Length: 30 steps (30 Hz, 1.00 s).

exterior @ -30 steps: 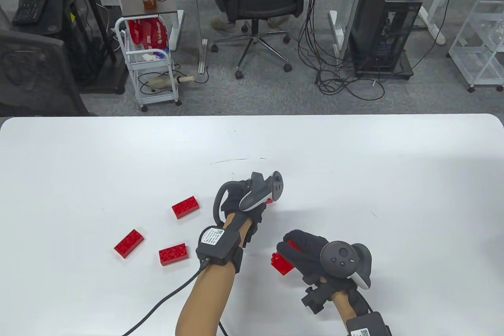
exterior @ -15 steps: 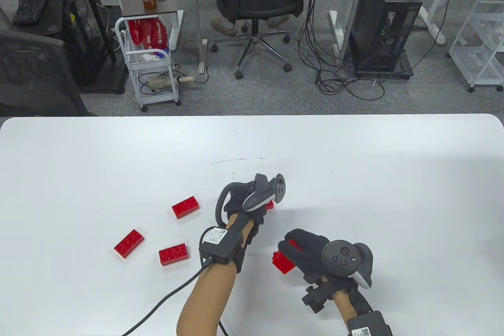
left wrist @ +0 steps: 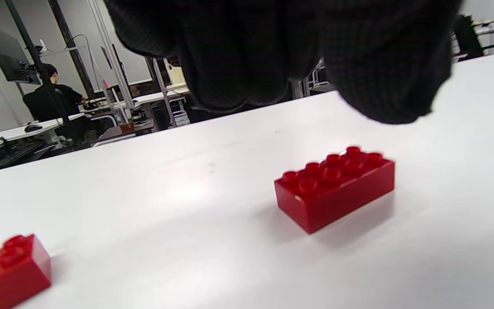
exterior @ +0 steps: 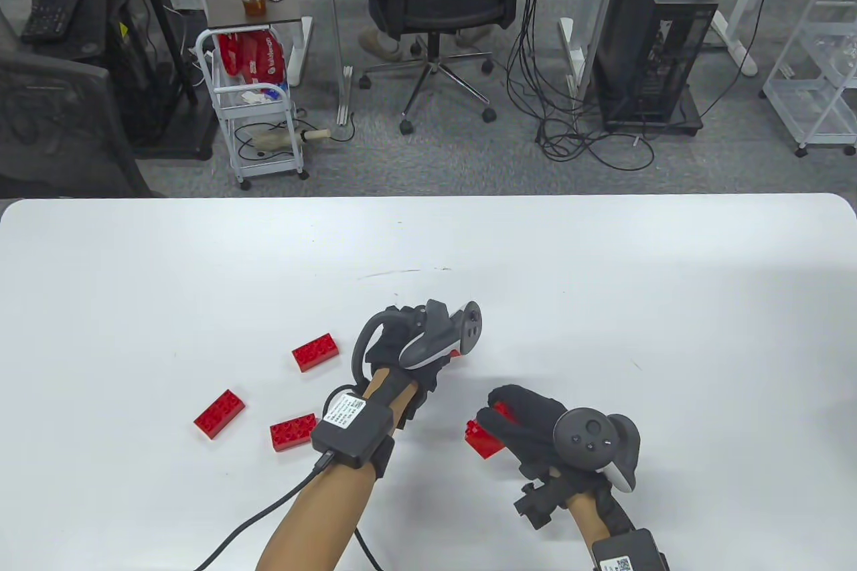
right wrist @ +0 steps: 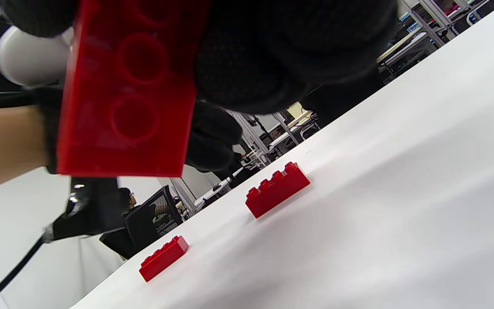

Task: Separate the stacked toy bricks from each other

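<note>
Gripping a glossy red brick (exterior: pixel 483 438) (hollow round sockets showing underneath), the right hand (exterior: pixel 529 424) holds it above the white table (exterior: pixel 602 276). Whether the left hand (exterior: pixel 402 347) is curled or spread I cannot tell. 3 studded rectangular bricks (exterior: pixel 315 352) lie left.

The left hand (exterior: pixel 402 347) has drawn back a little toward the desk's near edge and its left side, and its forearm now slants more steeply in from the near edge, so the wrist box (exterior: pixel 349 432) covers the near right corner of the nearest loose brick (exterior: pixel 291 432). In the left wrist view the fingers (left wrist: pixel 272 51) hang clear above a red brick (left wrist: pixel 335 186) lying on the desk (exterior: pixel 602 276). The right hand (exterior: pixel 535 427) has shifted slightly toward the right edge, carrying its red brick (exterior: pixel 483 440) along in its grip.
</note>
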Motion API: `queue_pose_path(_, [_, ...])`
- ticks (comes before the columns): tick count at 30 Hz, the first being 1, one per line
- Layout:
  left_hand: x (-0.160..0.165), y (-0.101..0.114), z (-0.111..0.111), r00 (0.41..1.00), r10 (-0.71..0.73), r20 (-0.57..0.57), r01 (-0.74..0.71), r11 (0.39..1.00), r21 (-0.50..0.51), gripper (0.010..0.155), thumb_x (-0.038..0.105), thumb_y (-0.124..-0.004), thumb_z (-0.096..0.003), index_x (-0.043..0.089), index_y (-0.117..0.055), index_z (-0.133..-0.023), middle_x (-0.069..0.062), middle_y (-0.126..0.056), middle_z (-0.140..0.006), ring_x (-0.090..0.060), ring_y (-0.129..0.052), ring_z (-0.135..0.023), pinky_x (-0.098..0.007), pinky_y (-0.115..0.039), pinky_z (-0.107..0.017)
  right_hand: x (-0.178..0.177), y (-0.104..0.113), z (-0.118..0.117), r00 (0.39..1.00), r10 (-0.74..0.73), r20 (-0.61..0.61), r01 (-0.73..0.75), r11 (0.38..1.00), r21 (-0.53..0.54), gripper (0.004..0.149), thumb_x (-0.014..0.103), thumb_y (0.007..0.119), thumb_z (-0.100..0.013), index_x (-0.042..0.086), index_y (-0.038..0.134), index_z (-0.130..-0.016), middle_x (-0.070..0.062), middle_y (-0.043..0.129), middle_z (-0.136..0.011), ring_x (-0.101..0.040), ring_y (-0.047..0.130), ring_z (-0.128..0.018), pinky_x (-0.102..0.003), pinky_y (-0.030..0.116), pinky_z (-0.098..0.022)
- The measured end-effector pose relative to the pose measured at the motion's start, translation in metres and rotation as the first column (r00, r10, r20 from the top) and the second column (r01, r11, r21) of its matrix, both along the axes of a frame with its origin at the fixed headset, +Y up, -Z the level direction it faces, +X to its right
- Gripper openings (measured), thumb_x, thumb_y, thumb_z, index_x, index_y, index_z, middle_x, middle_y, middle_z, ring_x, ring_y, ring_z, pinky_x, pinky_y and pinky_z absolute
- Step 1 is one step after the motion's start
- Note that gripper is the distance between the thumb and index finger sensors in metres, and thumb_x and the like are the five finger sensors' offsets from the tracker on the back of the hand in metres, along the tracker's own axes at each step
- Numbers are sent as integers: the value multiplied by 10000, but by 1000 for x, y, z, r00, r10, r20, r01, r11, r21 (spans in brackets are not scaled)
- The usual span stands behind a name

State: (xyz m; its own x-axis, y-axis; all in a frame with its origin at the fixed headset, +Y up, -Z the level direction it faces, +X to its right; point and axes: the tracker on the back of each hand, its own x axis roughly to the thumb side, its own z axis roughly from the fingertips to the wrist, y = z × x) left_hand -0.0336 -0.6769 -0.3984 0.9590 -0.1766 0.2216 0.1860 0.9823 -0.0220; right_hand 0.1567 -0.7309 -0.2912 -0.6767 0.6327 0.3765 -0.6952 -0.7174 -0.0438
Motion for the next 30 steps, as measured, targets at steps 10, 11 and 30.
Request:
queue_pose_path(10, [-11,38,83,985,-45,167,28,994,105,757,526,-842,-398,300,-650,-1095,35,-813,-1084,-208,-921,-943,-468,-676,-794,-1,-1,1,1000,14,2,-14,1000,9,668,690,646,-463,198,766,-899,-94,921,-744,-183,1034,-451,-307,944,-309])
queue_pose_path(11, [-12,39,92,983,-47,180,28,994,107,755,521,-840,-402,301,-645,-1097,34,-812,-1086,-212,-920,-945,-471,-676,-793,-2,-1,1,1000,17,-1,-17,1000,9,667,687,650,-461,201,764,-903,-93,920,-754,-186,1037,-465,-295,948,-308])
queue_pose_path(30, [-3,10,141,949,148,279,-147,989,-27,877,552,-796,-417,200,-489,-1160,-21,-752,-1133,-249,-884,-988,-495,-669,-789,-19,2,11,986,4,-167,-10,999,-36,684,628,721,-452,200,702,-985,-106,861,-933,-200,1023,-622,-287,968,-432])
